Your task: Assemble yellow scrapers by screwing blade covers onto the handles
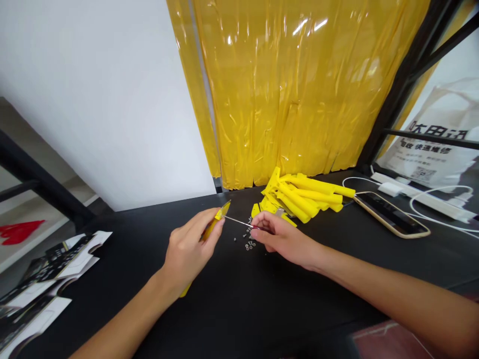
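Head view: my left hand (192, 237) pinches one yellow piece (223, 210); my right hand (279, 234) grips one screwdriver (238, 221), its tip at that piece. Between them, small metal parts (247, 246) (too jumbled to count); beyond my right, one yellow pile (303, 194).

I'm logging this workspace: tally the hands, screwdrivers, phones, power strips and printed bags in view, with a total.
Left hand and right hand: 2
Screwdriver: 1
Phone: 1
Power strip: 1
Printed bag: 1
Total: 6
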`<state>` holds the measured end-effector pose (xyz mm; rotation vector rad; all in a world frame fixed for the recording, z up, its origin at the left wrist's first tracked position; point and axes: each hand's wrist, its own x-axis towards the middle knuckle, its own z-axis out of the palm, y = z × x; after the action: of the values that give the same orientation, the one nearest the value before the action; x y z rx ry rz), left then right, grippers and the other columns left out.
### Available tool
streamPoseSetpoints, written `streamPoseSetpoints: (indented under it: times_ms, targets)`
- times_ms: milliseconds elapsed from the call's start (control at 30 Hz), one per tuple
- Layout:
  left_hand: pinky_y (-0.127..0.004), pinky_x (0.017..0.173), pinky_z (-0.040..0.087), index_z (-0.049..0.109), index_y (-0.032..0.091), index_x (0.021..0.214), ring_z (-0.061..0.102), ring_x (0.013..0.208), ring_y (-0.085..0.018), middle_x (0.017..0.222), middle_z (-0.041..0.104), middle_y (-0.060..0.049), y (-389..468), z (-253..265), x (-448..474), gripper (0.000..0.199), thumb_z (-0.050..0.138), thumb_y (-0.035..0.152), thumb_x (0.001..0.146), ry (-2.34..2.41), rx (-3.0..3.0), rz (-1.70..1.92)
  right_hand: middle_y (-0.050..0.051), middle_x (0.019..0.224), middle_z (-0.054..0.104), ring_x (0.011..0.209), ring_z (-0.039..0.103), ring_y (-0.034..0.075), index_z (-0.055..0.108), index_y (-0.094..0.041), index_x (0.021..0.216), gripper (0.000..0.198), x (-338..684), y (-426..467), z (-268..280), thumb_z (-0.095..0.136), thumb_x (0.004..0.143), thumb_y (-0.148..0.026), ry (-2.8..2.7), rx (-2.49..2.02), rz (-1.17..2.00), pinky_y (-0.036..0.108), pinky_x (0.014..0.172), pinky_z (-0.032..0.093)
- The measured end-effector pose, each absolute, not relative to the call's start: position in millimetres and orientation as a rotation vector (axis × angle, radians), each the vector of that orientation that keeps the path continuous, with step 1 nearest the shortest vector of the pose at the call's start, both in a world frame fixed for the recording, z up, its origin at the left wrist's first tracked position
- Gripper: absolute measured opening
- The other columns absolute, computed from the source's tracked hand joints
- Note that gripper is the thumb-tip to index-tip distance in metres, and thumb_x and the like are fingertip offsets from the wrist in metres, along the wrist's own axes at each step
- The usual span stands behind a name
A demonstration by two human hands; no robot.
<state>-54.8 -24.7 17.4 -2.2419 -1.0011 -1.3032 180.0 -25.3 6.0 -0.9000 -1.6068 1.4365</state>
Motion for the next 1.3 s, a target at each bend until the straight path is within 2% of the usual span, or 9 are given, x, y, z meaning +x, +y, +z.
streamPoseSetpoints:
  times_ms: [200, 300, 467, 633, 767, 933, 1067, 1167, 1300]
  targets:
    - [-0.025, 0.083, 0.060, 0.067, 0.015, 0.108, 0.072, 0.083, -0.015, 0.101, 0.075, -0.005, -26, 21, -54, 0.024, 0.070, 0.009, 0.085, -1.034, -2.238, -1.318, -0.003, 0.074, 0.049, 0.054, 0.036, 0.006, 0.058, -0.019, 0.090, 0.034, 184, -24, 4, 0.053, 0.096, -0.052, -1.652, -0.945, 1.532, 0.019, 0.044, 0.026]
    - [-0.025, 0.083, 0.060, 0.066, 0.015, 0.108, 0.072, 0.085, -0.015, 0.102, 0.075, -0.005, -27, 21, -53, 0.023, 0.069, 0.009, 0.086, -1.019, -2.256, -1.293, -0.004, 0.072, 0.045, 0.051, 0.035, 0.006, 0.059, -0.021, 0.095, 0.036, 182, -26, 3, 0.047, 0.098, -0.054, -1.649, -0.990, 1.469, 0.020, 0.042, 0.026]
    - [-0.025, 0.083, 0.060, 0.066, 0.016, 0.110, 0.071, 0.086, -0.015, 0.102, 0.074, -0.004, -26, 21, -53, 0.023, 0.068, 0.011, 0.088, -1.058, -2.244, -1.277, -0.003, 0.079, 0.053, 0.056, 0.043, 0.007, 0.056, -0.019, 0.098, 0.027, 180, -25, 2, 0.062, 0.093, -0.046, -1.651, -0.945, 1.403, 0.023, 0.050, 0.035]
    - [-0.025, 0.085, 0.059, 0.065, 0.016, 0.115, 0.070, 0.086, -0.015, 0.104, 0.073, -0.005, -26, 18, -55, 0.027, 0.068, 0.013, 0.088, -1.128, -2.264, -1.291, -0.001, 0.071, 0.060, 0.069, 0.052, 0.011, 0.059, -0.018, 0.087, 0.023, 184, -23, 7, 0.056, 0.098, -0.038, -1.774, -0.881, 1.290, 0.026, 0.068, 0.040]
    - [-0.025, 0.085, 0.058, 0.065, 0.016, 0.114, 0.070, 0.087, -0.015, 0.104, 0.073, -0.005, -27, 17, -54, 0.027, 0.067, 0.011, 0.088, -1.125, -2.271, -1.306, -0.002, 0.067, 0.056, 0.061, 0.045, 0.009, 0.057, -0.018, 0.080, 0.031, 185, -27, 8, 0.051, 0.100, -0.042, -1.825, -0.859, 1.336, 0.024, 0.059, 0.034]
    - [-0.026, 0.084, 0.059, 0.065, 0.016, 0.114, 0.070, 0.087, -0.016, 0.104, 0.073, -0.006, -29, 18, -52, 0.026, 0.067, 0.011, 0.088, -1.098, -2.264, -1.332, -0.006, 0.063, 0.040, 0.049, 0.027, 0.008, 0.055, -0.019, 0.087, 0.036, 183, -28, 6, 0.049, 0.097, -0.053, -1.691, -0.866, 1.670, 0.023, 0.045, 0.019]
    - [-0.027, 0.084, 0.060, 0.066, 0.016, 0.112, 0.071, 0.088, -0.016, 0.104, 0.074, -0.006, -28, 18, -51, 0.023, 0.066, 0.013, 0.089, -1.108, -2.285, -1.326, -0.001, 0.075, 0.055, 0.062, 0.048, 0.011, 0.060, -0.020, 0.091, 0.032, 183, -30, 5, 0.047, 0.100, -0.048, -1.958, -0.921, 1.097, 0.025, 0.057, 0.035]
    - [-0.028, 0.084, 0.060, 0.068, 0.017, 0.112, 0.072, 0.087, -0.017, 0.105, 0.075, -0.006, -29, 16, -50, 0.022, 0.066, 0.015, 0.090, -1.154, -2.291, -1.346, 0.001, 0.082, 0.064, 0.073, 0.058, 0.015, 0.063, -0.022, 0.098, 0.026, 184, -33, 5, 0.045, 0.102, -0.041, -2.069, -1.026, 0.665, 0.028, 0.068, 0.039]
    - [-0.029, 0.084, 0.061, 0.070, 0.017, 0.110, 0.073, 0.084, -0.017, 0.104, 0.076, -0.005, -30, 13, -48, 0.020, 0.067, 0.017, 0.090, -1.203, -2.295, -1.381, -0.001, 0.072, 0.057, 0.064, 0.051, 0.013, 0.059, -0.020, 0.087, 0.032, 184, -34, 6, 0.041, 0.103, -0.040, -2.034, -1.021, 0.711, 0.027, 0.063, 0.037]
